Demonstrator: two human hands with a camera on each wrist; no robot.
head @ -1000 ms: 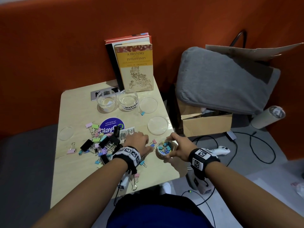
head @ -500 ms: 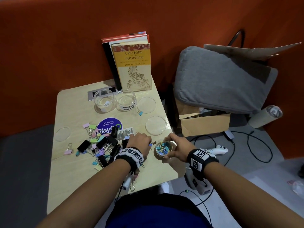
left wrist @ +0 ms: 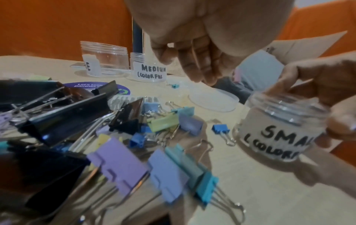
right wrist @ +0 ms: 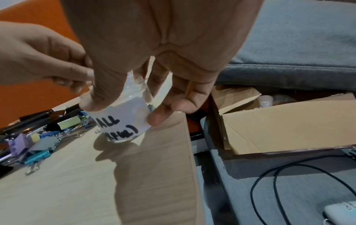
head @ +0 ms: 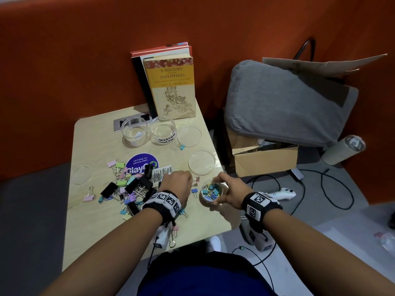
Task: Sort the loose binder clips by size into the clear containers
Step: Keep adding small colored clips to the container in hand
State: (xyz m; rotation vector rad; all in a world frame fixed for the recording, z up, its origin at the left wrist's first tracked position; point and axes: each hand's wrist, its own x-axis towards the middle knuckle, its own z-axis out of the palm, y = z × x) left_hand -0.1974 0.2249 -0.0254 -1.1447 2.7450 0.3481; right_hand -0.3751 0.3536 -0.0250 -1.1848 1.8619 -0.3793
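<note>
A heap of loose binder clips (head: 128, 188), black and pastel, lies on the wooden table (head: 96, 231). My right hand (head: 226, 189) grips the little clear jar (head: 210, 192) labelled SMALL (left wrist: 279, 129), which holds several small coloured clips; thumb and fingers wrap its wall (right wrist: 123, 120). My left hand (head: 177, 182) hovers just left of that jar with its fingers (left wrist: 192, 67) bunched and pointing down; whether they pinch a clip is hidden. A small blue clip (head: 194, 191) and a pink one (head: 197, 179) lie between the hands. The empty MEDIUM jar (head: 163, 133) and a larger jar (head: 134, 133) stand at the back.
Three clear lids (head: 201, 163) (head: 189, 135) (head: 81, 174) lie flat on the table. Books (head: 171, 86) lean against the orange wall. Off the table's right edge are a cardboard box (head: 265, 161), a grey cushion (head: 288, 103) and cables on the floor.
My left hand has drawn its fingers together and risen slightly beside the small jar. The right hand keeps its hold on the jar in the same spot.
</note>
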